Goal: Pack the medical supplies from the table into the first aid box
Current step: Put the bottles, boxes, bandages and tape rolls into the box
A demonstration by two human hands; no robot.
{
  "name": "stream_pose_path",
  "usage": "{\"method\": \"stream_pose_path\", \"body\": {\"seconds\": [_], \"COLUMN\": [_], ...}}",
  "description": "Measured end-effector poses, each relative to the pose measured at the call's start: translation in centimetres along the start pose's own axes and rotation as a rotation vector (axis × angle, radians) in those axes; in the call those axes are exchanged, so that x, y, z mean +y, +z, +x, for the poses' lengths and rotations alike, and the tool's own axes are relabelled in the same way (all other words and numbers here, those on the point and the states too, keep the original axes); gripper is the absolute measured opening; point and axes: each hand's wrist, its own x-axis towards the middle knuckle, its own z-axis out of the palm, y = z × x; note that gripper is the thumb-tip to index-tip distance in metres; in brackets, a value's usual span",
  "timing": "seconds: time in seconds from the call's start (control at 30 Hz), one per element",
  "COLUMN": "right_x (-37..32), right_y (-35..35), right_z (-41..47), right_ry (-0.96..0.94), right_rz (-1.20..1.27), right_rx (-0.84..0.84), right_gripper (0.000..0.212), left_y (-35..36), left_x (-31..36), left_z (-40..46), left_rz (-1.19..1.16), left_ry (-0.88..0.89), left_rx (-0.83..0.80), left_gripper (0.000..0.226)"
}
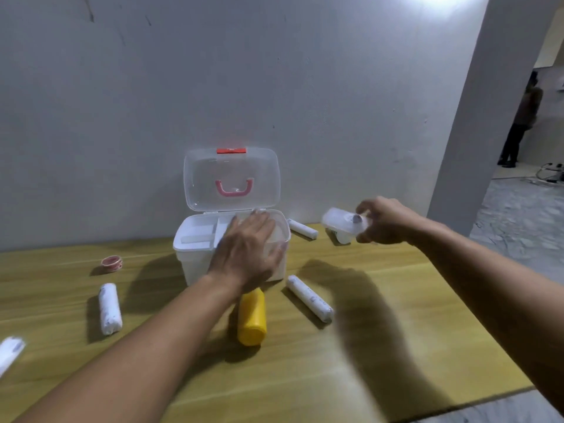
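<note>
The white first aid box (195, 257) stands at the back of the table, its clear lid (232, 178) with pink handle upright. My left hand (247, 251) lies flat over the box's right front corner, fingers spread, holding nothing. My right hand (384, 221) is raised to the right of the box, closed on a clear plastic case (341, 222), blurred by motion. On the table lie a yellow bottle (251, 319) on its side, white bandage rolls (110, 308) (309, 297) (302, 228) and a pink tape roll (112, 263).
Another white roll (10, 351) sits at the left edge. A white roll of tape (343, 238) rests under my right hand. The wall stands right behind the box. The wooden table (335, 377) ends at the right, a person stands far off.
</note>
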Motion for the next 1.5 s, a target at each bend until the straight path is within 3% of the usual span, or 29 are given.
{"method": "stream_pose_path", "body": {"seconds": [0.07, 0.23, 0.4, 0.73, 0.9, 1.03, 1.2, 1.5], "right_x": [-3.0, -9.9, -14.6, -15.5, -16.2, -15.8, -15.3, -15.2], "right_y": [-0.6, 0.3, 3.2, 8.7, 9.0, 8.5, 8.5, 9.2], "right_z": [0.4, 2.3, 3.8, 7.3, 7.2, 7.1, 7.1, 7.4], "right_ry": [-0.114, -0.344, -0.403, -0.401, -0.417, -0.378, -0.310, -0.274], "right_rz": [-0.019, -0.166, -0.269, -0.381, -0.205, -0.211, -0.332, -0.180], "right_rx": [0.019, 0.017, -0.061, -0.062, -0.078, 0.027, -0.028, 0.013], "right_gripper": [0.057, 0.031, 0.023, 0.043, 0.062, 0.049, 0.032, 0.045], "left_y": [-1.0, -2.6, -2.2, -1.4, -1.5, -1.5, -1.7, -1.6], "left_x": [-2.2, -6.8, -8.2, -8.8, -8.7, -8.7, -8.6, -8.7], "left_z": [-0.1, -0.8, -1.4, -1.4, -1.4, -1.3, -1.4, -1.3], "left_rz": [0.004, 0.055, 0.077, 0.006, 0.031, 0.035, 0.040, 0.037], "left_ry": [-0.095, -0.322, -0.491, -0.503, -0.518, -0.533, -0.524, -0.489], "left_rx": [0.016, -0.075, -0.235, -0.232, -0.260, -0.289, -0.292, -0.254], "left_gripper": [0.063, 0.048, 0.069, 0.075, 0.076, 0.076, 0.073, 0.071]}}
